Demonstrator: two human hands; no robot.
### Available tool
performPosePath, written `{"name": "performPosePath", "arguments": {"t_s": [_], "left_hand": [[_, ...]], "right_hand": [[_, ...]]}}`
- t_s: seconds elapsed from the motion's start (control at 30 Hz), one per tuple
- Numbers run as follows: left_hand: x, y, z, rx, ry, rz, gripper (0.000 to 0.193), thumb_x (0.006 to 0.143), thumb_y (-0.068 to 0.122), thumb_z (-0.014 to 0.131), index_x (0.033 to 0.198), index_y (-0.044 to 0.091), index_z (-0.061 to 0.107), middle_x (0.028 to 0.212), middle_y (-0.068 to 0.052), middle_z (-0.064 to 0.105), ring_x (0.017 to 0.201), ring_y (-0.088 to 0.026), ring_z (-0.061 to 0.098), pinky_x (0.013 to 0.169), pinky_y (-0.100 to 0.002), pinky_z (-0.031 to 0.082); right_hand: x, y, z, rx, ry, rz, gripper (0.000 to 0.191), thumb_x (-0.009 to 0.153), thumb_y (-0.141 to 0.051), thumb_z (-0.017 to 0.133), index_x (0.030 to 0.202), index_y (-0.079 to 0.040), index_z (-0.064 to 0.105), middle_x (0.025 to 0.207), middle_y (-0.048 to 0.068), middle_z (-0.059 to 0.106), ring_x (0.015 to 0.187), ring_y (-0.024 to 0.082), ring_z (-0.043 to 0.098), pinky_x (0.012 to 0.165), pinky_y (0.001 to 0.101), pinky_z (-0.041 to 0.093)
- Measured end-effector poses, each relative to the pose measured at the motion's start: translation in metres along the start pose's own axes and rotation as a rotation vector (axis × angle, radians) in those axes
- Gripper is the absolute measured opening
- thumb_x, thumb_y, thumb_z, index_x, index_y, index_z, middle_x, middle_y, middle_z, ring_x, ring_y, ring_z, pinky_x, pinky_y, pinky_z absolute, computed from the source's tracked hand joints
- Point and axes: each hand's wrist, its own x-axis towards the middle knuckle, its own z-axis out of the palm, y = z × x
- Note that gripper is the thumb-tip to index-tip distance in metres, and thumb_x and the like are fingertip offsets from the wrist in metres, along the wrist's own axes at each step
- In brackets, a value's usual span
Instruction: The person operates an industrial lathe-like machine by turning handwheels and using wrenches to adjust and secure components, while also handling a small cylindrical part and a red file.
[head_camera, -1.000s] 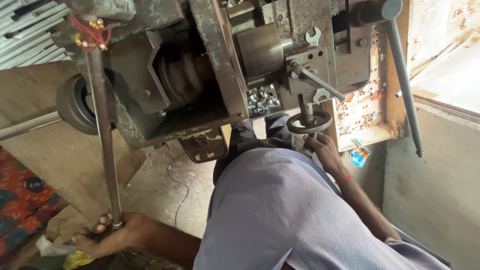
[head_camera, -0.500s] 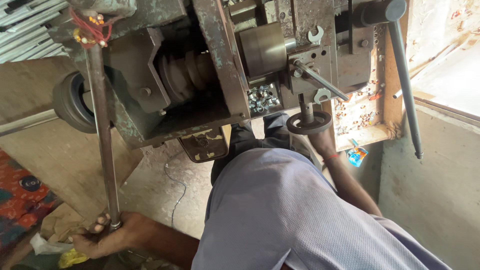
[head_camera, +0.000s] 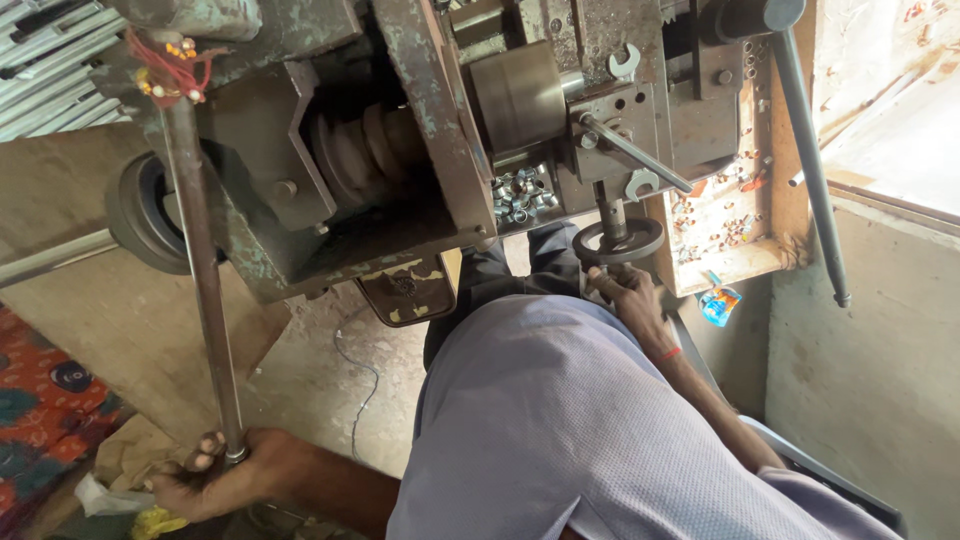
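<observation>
Hands both on the machine's controls as we look down over our grey shirt. Our left hand (head_camera: 215, 480) is clenched round the lower end of the long steel lever (head_camera: 200, 280), which rises steeply to a pivot on the machine body, where red thread with beads (head_camera: 160, 65) is tied. Our right hand (head_camera: 630, 300) grips the rim of the small black handwheel (head_camera: 618, 242), fingers curled under it, a red band at the wrist. The handwheel sits on a short shaft below the tool slide, just right of a tray of small shiny metal rings (head_camera: 520, 190). We judge the lever stiff and heavy, bare metal that may be oily and slick; best taken low at its end, where leverage is greatest, as we have it. The handwheel looks rigid and compact, best held across the rim. A second long rod (head_camera: 810, 170) hangs down at the far right, untouched. Spanners (head_camera: 625, 65) rest on the machine top. Patterned red cloth (head_camera: 40, 400) lies on the floor at left.
</observation>
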Motion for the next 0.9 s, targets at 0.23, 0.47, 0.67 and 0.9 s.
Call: {"name": "performPosePath", "arguments": {"t_s": [0.23, 0.47, 0.67, 0.9], "left_hand": [[-0.004, 0.024, 0.000, 0.639, -0.328, 0.460, 0.040, 0.120, 0.020, 0.055, 0.148, -0.005, 0.040, 0.132, -0.012, 0.052, 0.095, -0.016, 0.051, 0.079, -0.025, 0.049], [-0.002, 0.026, 0.005, 0.679, -0.296, 0.521, 0.036, 0.116, 0.014, 0.053, 0.145, -0.003, 0.042, 0.129, -0.011, 0.052, 0.097, -0.017, 0.053, 0.079, -0.025, 0.050], [-0.006, 0.028, 0.005, 0.846, -0.237, 0.646, 0.035, 0.112, 0.007, 0.053, 0.143, -0.003, 0.041, 0.127, -0.011, 0.051, 0.102, -0.021, 0.056, 0.086, -0.031, 0.053], [0.006, 0.018, 0.010, -0.041, -0.019, -0.160, 0.020, 0.097, 0.016, 0.063, 0.111, 0.009, 0.051, 0.097, 0.001, 0.047, 0.079, -0.010, 0.046, 0.068, -0.024, 0.040]], "right_hand": [[-0.002, 0.012, 0.003, 0.224, 0.183, -0.065, 0.072, 0.111, -0.054, 0.033, 0.100, 0.001, 0.078, 0.071, 0.006, 0.061, 0.061, 0.012, 0.042, 0.057, 0.0288, 0.031], [0.003, 0.018, 0.006, 0.335, 0.238, -0.118, 0.072, 0.112, -0.053, 0.029, 0.095, 0.000, 0.075, 0.069, 0.005, 0.063, 0.056, 0.010, 0.042, 0.055, 0.0274, 0.031], [0.007, 0.022, 0.007, 0.386, 0.308, -0.119, 0.070, 0.111, -0.051, 0.035, 0.093, 0.003, 0.074, 0.065, 0.007, 0.060, 0.053, 0.011, 0.041, 0.051, 0.0281, 0.028], [0.011, 0.025, 0.007, 0.506, 0.339, -0.120, 0.062, 0.112, -0.048, 0.039, 0.092, 0.004, 0.069, 0.073, 0.010, 0.067, 0.055, 0.012, 0.049, 0.050, 0.0279, 0.035]]}}
